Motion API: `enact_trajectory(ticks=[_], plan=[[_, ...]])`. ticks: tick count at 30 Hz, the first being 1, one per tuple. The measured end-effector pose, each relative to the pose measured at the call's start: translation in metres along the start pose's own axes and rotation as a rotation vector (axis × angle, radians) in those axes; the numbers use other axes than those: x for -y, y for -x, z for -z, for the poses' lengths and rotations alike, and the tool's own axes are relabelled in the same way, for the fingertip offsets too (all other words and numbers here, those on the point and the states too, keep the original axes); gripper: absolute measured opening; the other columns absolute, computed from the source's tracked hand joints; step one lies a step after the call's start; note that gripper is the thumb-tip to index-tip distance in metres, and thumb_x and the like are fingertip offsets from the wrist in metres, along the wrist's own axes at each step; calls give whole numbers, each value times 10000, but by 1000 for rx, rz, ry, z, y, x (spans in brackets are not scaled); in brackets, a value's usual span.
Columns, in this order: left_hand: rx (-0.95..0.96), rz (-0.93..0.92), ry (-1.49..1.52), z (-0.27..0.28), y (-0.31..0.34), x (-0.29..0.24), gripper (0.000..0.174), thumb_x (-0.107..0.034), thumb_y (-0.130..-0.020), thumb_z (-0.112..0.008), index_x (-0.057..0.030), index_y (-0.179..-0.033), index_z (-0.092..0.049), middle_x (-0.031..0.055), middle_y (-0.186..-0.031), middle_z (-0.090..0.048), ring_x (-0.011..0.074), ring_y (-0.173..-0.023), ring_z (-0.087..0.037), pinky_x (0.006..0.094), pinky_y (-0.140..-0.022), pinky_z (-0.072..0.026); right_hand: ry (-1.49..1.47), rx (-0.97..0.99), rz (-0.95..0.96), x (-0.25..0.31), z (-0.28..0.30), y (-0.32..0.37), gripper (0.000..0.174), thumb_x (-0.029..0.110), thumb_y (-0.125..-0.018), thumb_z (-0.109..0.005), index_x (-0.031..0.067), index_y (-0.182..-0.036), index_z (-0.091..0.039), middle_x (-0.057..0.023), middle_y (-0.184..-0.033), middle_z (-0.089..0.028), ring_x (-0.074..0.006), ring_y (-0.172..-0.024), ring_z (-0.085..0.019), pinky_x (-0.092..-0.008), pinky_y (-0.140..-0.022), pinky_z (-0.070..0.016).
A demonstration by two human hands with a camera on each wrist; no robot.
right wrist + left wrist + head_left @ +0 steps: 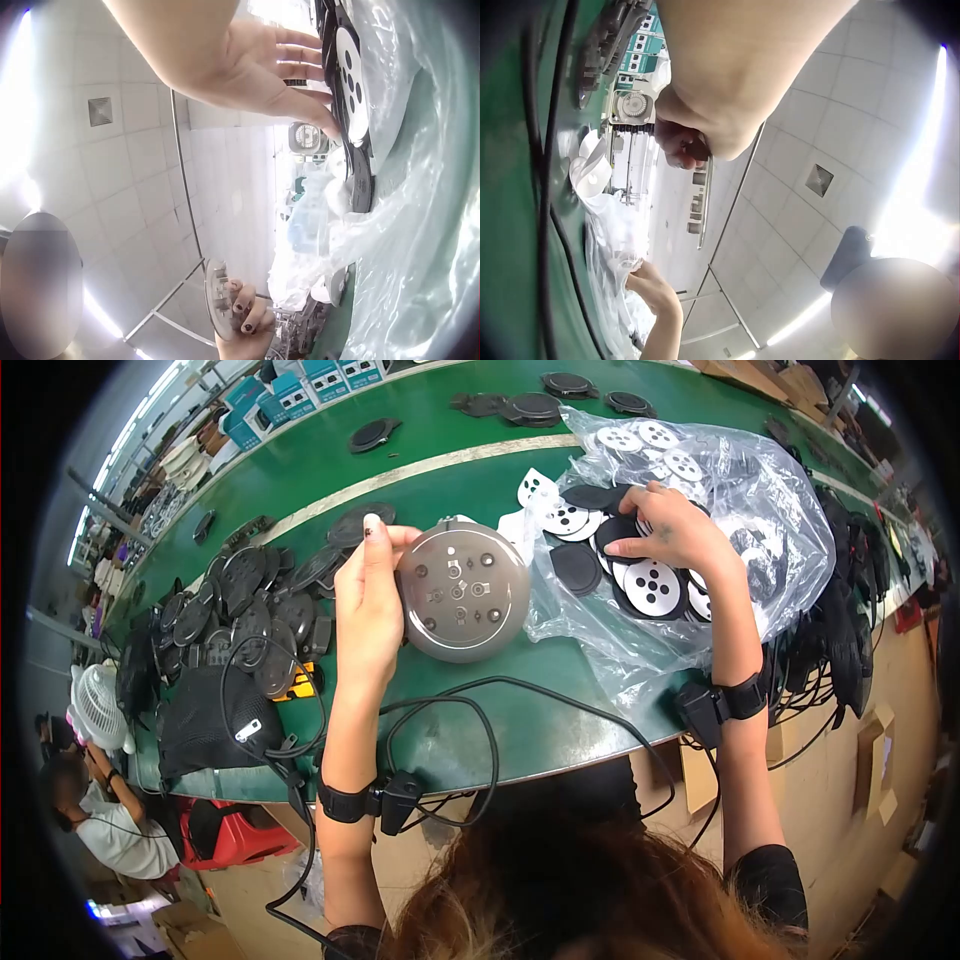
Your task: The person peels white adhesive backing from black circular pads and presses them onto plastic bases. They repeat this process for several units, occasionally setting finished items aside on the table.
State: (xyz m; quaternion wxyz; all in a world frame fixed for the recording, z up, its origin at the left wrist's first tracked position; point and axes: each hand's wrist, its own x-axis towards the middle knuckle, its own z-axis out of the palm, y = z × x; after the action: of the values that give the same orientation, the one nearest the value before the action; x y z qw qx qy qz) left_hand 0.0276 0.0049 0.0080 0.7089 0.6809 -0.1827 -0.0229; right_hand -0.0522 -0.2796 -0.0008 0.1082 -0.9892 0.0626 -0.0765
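Observation:
My left hand (368,600) grips a round, grey, semi-clear plastic cover (462,635) by its left edge, thumb up, with its studded, holed face towards the head camera. In the right wrist view the same cover (217,304) stands on edge in the fingers. My right hand (680,530) reaches over a pile of round pads, its fingers spread and its thumb apart. Its fingertips touch a black round pad (612,538) on the pile. White pads with black dots (655,588) lie around it on a clear plastic bag (790,490); the right wrist view shows the fingers at the pile's edge.
Dark round covers (240,575) are heaped on the green table (530,730) at the left, near a black mesh pouch (215,720). A black cable (560,695) loops across the front. More discs (530,408) and teal boxes (290,398) stand further back. A person (120,820) sits at left.

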Motion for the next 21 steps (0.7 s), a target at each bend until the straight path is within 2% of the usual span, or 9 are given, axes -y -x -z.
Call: enact_trajectory(ticks=[2,5,8,9,10,13,17,19,21], plan=[[74,13,-18,8,-2,0,519,-411,-953,-305,-13,-766,-581,-8,-598,-536,35,-519,-436,197,-495,-341,-12,-13,-6,0,-1,1,494,384,-648,-728,14,-941,-583,-179,-896,-560,-324,-887,-544,-379,-764,-441],[173,84,-33,14,-2,-1,619,-468,-946,-229,-29,-659,-558,3,-571,-541,48,-522,-435,207,-518,-332,2,-57,87,-6,-6,-4,486,393,-680,-709,14,-950,-571,-162,-834,-546,-302,-821,-531,-359,-716,-420],[317,162,4,13,0,-3,661,-505,-928,-197,-31,-626,-545,7,-541,-532,53,-501,-436,195,-501,-317,-61,-174,150,-10,-20,-15,376,300,-731,-679,31,-957,-545,-153,-820,-536,-293,-805,-530,-361,-707,-418],[318,163,3,13,1,-3,661,-505,-928,-197,-31,-626,-545,7,-541,-532,53,-501,-436,195,-501,-317,-48,-309,155,-10,-28,-20,331,251,-749,-660,44,-971,-527,-137,-801,-532,-286,-777,-529,-355,-690,-421],[313,168,3,13,1,-3,659,-505,-926,-204,-30,-622,-544,11,-538,-533,54,-492,-436,193,-495,-315,-34,-444,158,-11,-34,-25,293,201,-767,-641,57,-985,-509,-122,-781,-528,-278,-748,-528,-349,-674,-423],[311,170,4,10,2,-3,621,-488,-929,-224,-46,-608,-518,15,-520,-514,59,-449,-425,195,-452,-313,-101,-407,71,-14,-40,-32,294,146,-766,-631,78,-1010,-480,-90,-762,-530,-267,-688,-522,-340,-639,-425],[324,174,-65,5,7,-12,585,-462,-934,-247,-55,-593,-493,18,-492,-481,67,-399,-406,197,-408,-305,-19,-456,97,-8,-41,-34,212,204,-794,-610,87,-958,-544,-74,-703,-510,-249,-661,-521,-341,-605,-423],[381,184,-52,6,8,-12,536,-406,-936,-306,-25,-632,-528,26,-505,-492,62,-399,-395,200,-413,-315,-49,-556,121,-8,-36,-34,188,208,-806,-604,69,-925,-562,-54,-689,-514,-211,-649,-523,-313,-592,-423],[486,45,-98,5,6,-1,425,-319,-925,-373,2,-727,-568,33,-553,-525,54,-387,-364,207,-404,-306,-77,-658,151,0,-22,-34,177,212,-818,-599,51,-892,-580,-35,-675,-519,-172,-637,-525,-286,-579,-424]])
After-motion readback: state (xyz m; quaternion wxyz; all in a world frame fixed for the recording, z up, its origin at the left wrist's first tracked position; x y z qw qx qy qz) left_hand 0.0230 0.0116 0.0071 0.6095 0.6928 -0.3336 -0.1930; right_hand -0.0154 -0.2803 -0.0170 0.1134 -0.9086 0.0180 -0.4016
